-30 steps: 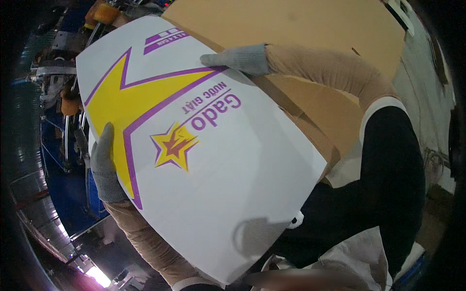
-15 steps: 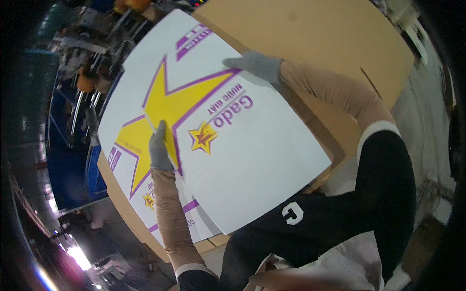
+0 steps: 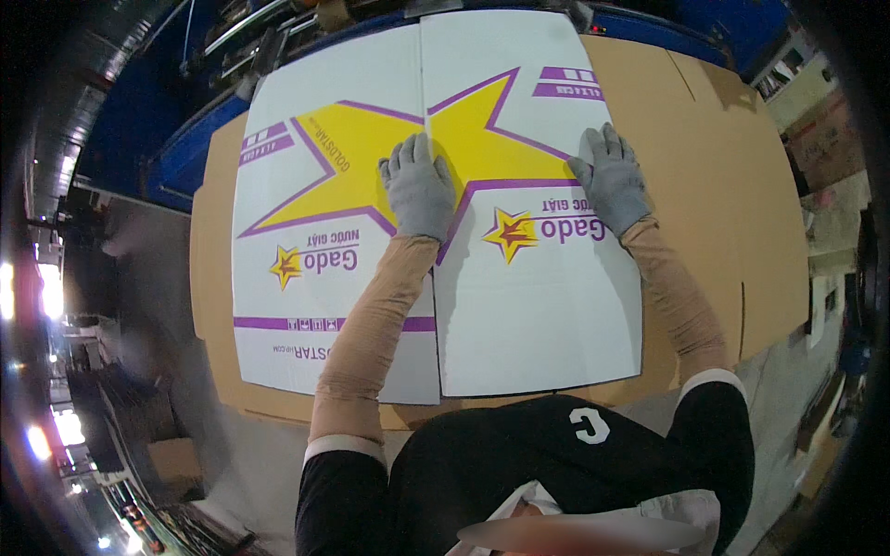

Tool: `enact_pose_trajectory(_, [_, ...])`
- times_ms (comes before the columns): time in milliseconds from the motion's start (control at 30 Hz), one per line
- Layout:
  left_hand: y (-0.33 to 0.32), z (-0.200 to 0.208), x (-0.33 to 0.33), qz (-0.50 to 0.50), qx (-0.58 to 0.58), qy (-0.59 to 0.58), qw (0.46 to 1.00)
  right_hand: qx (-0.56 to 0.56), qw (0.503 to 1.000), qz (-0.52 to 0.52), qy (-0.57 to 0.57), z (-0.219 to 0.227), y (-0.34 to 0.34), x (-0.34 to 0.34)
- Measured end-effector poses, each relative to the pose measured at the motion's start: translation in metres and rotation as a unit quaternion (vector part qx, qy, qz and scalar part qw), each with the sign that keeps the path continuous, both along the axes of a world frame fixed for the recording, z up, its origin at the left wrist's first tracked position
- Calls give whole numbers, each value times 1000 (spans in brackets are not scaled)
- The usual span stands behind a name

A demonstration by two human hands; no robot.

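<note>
A white cardboard panel (image 3: pixel 538 315) with purple and yellow print lies flat under my hands. Its left edge meets a second white printed panel (image 3: pixel 287 199), and a large yellow star runs across the two. Grey-gloved, my left hand (image 3: pixel 419 188) rests with fingers stretched over the star, by the seam. My right hand (image 3: pixel 613 181), in a matching glove, lies open on the right panel's outer edge, thumb apart, covering part of the print. Whether the panels are separate sheets or joined cannot be told.
Larger brown cardboard (image 3: pixel 700 204) lies beneath the white panels and sticks out on both sides. Along the far edge stands blue machinery (image 3: pixel 209 139) with metal rods. A small cardboard box (image 3: pixel 175 461) is on the floor at lower left.
The view has turned, so the panels now look square to me. The right panel, tilted over the left one before, now lies flat beside it with the star halves lined up. Both hands have flattened.
</note>
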State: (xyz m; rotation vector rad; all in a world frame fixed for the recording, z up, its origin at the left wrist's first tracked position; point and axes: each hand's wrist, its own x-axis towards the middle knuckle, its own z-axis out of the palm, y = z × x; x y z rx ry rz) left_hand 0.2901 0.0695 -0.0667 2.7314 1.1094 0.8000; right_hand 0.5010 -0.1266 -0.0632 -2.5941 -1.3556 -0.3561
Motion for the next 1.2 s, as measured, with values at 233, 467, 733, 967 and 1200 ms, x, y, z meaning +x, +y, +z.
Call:
enact_pose_trajectory(233, [6, 0, -10, -38, -122, -122, 984, 121, 992, -5, 35, -21, 3, 16])
enact_pose_trajectory(467, [12, -11, -24, -104, 111, 79, 985, 9, 992, 54, -110, -12, 14, 15])
enact_pose_trajectory(733, [11, -12, -28, -51, 87, -81, 992, 75, 989, 85, -91, -16, 13, -68])
enact_pose_trajectory(967, [-70, 14, -137, -155, -124, -73, 977, 10, 987, 159, -10, 8, -22, -153])
enact_pose_trajectory(1200, [-111, 33, -275, -268, -48, 188, 944, -71, 952, 295, 45, 28, -102, -209])
